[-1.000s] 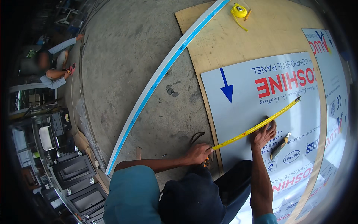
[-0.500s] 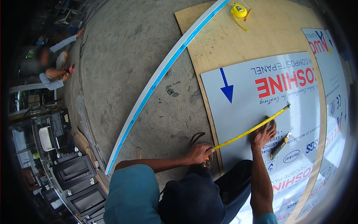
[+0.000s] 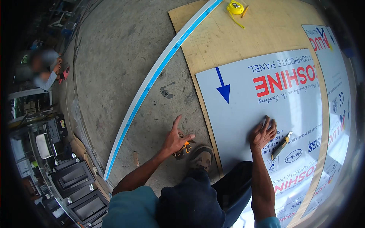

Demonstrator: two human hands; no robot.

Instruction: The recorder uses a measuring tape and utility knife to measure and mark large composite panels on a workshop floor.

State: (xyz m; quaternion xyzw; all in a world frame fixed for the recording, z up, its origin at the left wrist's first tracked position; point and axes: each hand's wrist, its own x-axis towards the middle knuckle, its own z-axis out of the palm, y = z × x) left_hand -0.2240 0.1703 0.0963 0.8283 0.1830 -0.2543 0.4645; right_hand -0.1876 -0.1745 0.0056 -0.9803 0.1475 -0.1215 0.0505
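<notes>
- Your left hand (image 3: 175, 141) is raised over the concrete floor (image 3: 110, 76), its thumb and index finger spread wide apart; it holds an orange-and-black tape measure (image 3: 187, 147) low in the palm, the other fingers mostly hidden.
- That tape measure shows below your thumb, left of the grey panel (image 3: 232, 129) and near your brown shoe (image 3: 202, 156).
- Your right hand (image 3: 263, 133) rests on the grey panel, fingers loosely bent and slightly parted; you cannot tell what lies beneath its palm.
- Just right of it, a utility knife (image 3: 281, 146) lies slantwise on the same printed sheet.
- The panel lies on a plywood sheet (image 3: 197, 41), with a second panel (image 3: 334, 72) to its right.
- Near the plywood's far edge sit a yellow tape measure (image 3: 235, 7) and, just beside it, a pencil (image 3: 245, 11).
- A long white-and-blue strip (image 3: 161, 66) runs to your left, crossing the plywood's far corner.
- Farther left, another person (image 3: 43, 68) is low down, near the floor.
</notes>
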